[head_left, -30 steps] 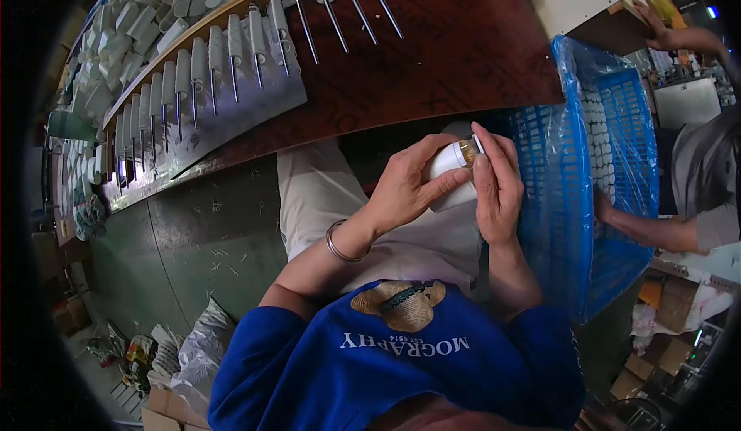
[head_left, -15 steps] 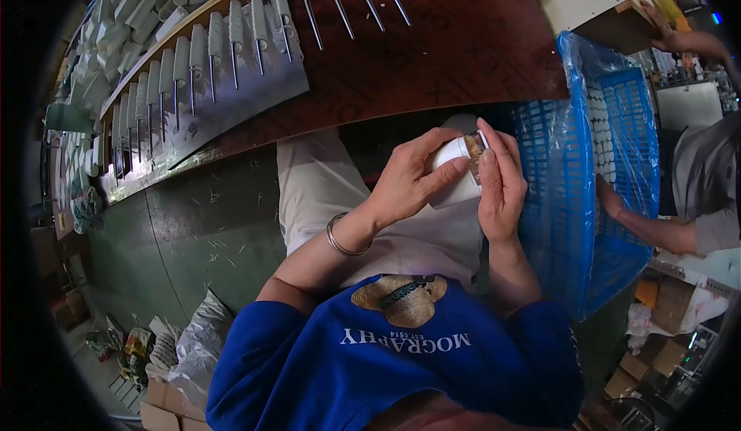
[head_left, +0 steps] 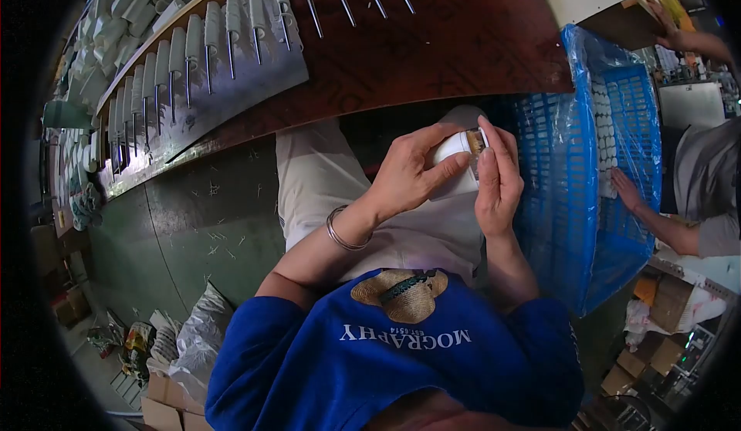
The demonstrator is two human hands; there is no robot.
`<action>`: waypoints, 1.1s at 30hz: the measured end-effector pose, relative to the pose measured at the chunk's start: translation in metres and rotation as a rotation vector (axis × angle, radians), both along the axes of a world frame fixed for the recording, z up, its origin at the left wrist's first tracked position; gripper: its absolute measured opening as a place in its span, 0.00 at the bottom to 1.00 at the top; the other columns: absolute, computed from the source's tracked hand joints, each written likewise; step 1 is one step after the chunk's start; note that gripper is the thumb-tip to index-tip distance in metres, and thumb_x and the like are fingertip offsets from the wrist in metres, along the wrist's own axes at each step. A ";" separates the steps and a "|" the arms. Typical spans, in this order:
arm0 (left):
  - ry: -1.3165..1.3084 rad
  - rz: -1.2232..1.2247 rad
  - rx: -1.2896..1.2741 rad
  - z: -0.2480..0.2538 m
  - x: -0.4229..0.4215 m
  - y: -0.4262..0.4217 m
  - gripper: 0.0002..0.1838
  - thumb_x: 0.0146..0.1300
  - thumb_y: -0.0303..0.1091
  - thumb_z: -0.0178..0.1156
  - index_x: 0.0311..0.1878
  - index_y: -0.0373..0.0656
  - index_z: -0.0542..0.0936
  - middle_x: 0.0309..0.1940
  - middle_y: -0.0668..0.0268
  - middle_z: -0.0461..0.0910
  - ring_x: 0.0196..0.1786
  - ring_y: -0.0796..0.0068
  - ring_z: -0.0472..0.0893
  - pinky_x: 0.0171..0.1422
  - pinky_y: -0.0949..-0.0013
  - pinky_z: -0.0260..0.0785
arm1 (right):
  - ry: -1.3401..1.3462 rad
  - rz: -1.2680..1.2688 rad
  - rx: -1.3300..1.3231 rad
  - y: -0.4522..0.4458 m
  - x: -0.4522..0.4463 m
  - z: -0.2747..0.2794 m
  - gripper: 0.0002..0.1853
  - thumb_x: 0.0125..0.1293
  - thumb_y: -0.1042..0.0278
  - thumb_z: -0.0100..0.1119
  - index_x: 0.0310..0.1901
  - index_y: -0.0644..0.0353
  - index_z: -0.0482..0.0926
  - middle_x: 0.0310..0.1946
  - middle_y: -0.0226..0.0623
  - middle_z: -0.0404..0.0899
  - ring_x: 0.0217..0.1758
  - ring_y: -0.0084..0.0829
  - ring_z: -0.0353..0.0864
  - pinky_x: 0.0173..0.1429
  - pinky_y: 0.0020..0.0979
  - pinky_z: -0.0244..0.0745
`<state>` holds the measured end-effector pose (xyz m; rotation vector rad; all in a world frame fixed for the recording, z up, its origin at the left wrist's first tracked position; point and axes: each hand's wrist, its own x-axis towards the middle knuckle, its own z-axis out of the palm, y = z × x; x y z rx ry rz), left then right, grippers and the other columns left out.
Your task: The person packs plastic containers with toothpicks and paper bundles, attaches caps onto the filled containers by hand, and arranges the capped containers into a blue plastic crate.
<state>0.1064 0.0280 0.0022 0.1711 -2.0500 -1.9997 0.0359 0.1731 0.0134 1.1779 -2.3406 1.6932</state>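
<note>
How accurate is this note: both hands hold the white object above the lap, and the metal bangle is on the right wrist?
Not quite: the head view shows the metal bangle on the left wrist, not the right. The rest is correct: the left hand and right hand hold the white object above the lap.

From here I see a dark green floor (head_left: 193, 238) with a thin seam, littered with pale scraps, and cardboard boxes (head_left: 166, 400) low at the near left. The reddish-brown tabletop (head_left: 440, 53) spans the far side, edged in pale wood at the left, where light glints off a shiny sheet (head_left: 255, 84). To the right, cluttered shelving (head_left: 695, 273) sits in dimmer light.
</note>
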 end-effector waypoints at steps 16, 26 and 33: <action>-0.014 -0.023 -0.161 0.013 0.004 0.000 0.24 0.67 0.43 0.62 0.57 0.35 0.70 0.44 0.51 0.80 0.44 0.57 0.82 0.48 0.64 0.73 | -0.063 0.104 0.029 0.001 -0.015 0.012 0.18 0.76 0.68 0.47 0.62 0.63 0.76 0.50 0.44 0.75 0.48 0.33 0.77 0.53 0.29 0.72; -0.087 0.095 -0.256 0.017 0.004 0.011 0.18 0.65 0.33 0.60 0.55 0.38 0.70 0.42 0.47 0.79 0.42 0.43 0.80 0.45 0.56 0.73 | -0.103 0.160 -0.014 -0.001 -0.021 0.001 0.19 0.75 0.68 0.46 0.63 0.64 0.74 0.51 0.45 0.74 0.49 0.33 0.78 0.49 0.30 0.76; 0.119 0.008 -0.209 0.027 -0.002 0.009 0.31 0.71 0.34 0.55 0.74 0.35 0.60 0.67 0.52 0.69 0.68 0.64 0.69 0.71 0.64 0.60 | -0.039 0.194 -0.098 0.003 -0.022 0.018 0.23 0.73 0.70 0.50 0.66 0.68 0.66 0.55 0.46 0.68 0.49 0.38 0.76 0.51 0.33 0.72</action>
